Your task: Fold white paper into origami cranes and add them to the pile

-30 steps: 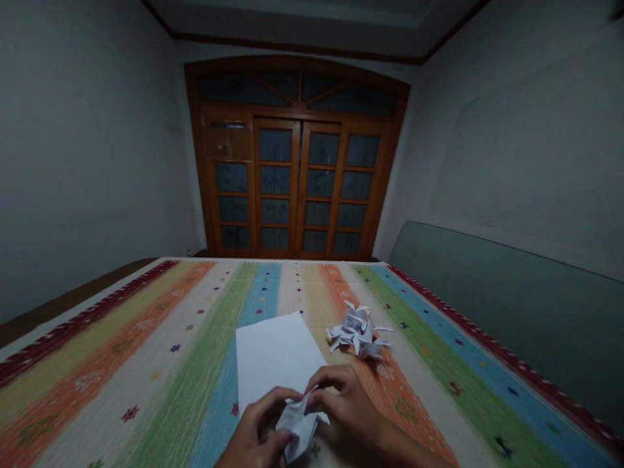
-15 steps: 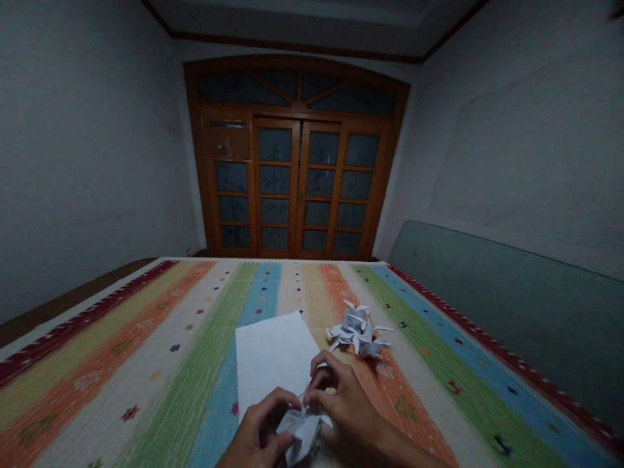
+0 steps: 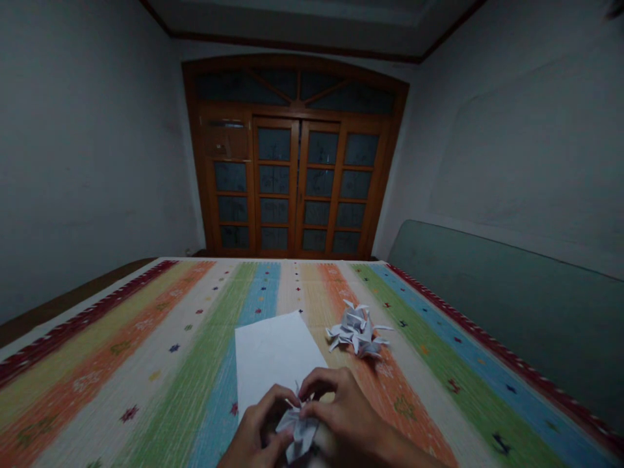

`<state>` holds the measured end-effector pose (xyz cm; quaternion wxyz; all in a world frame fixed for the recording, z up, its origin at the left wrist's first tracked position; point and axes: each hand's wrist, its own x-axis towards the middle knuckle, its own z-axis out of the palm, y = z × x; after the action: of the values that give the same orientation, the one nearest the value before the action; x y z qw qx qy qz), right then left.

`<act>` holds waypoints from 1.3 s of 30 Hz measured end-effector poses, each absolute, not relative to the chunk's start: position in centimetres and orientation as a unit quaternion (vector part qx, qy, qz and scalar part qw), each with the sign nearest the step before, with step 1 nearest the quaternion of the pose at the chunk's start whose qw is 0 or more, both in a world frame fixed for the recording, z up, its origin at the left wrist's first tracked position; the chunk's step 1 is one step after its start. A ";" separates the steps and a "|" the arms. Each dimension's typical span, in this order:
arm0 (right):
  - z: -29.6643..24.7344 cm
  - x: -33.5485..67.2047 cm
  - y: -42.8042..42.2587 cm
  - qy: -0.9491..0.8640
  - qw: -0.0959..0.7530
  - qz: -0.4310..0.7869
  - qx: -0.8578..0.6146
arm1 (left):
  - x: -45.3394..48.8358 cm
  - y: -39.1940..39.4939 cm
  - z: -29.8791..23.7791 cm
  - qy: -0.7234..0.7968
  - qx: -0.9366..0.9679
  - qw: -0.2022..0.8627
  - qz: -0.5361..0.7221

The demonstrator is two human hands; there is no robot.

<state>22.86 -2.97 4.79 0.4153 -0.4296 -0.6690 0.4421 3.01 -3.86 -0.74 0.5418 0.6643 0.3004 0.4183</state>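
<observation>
The left hand (image 3: 256,424) and right hand (image 3: 344,411) are pinching a small folded paper piece (image 3: 298,430) between curled fingers and thumbs, both grips pressing in on it at the near edge of a white paper sheet (image 3: 273,354). The sheet is lying flat on a striped woven cover (image 3: 121,370), and a cluster of spiky folded paper figures (image 3: 357,331) is sitting just beside the sheet's right edge. The dim light is hiding the fine creases, so a misaligned fold could pass unnoticed. Too hard a squeeze could crumple the thin points, a slipping pinch could drop the piece onto the sheet, and the right hand drifting outward could knock the cluster.
</observation>
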 end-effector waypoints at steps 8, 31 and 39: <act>5.2 22.7 -3.9 -0.670 0.402 0.418 -0.462 | 3.0 -3.6 -1.1 0.303 0.674 0.515 0.435; 2.0 21.5 -3.9 -0.622 0.488 0.400 -0.464 | 2.9 -3.8 -1.0 0.341 0.682 0.495 0.417; 1.5 21.4 -3.7 -0.555 0.514 0.482 -0.442 | 3.0 -3.7 -0.9 0.348 0.703 0.456 0.420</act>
<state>21.44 -3.67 1.54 0.5142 -0.4416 -0.5551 0.4821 2.97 -3.68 -0.94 0.4564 0.7030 0.3483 0.4197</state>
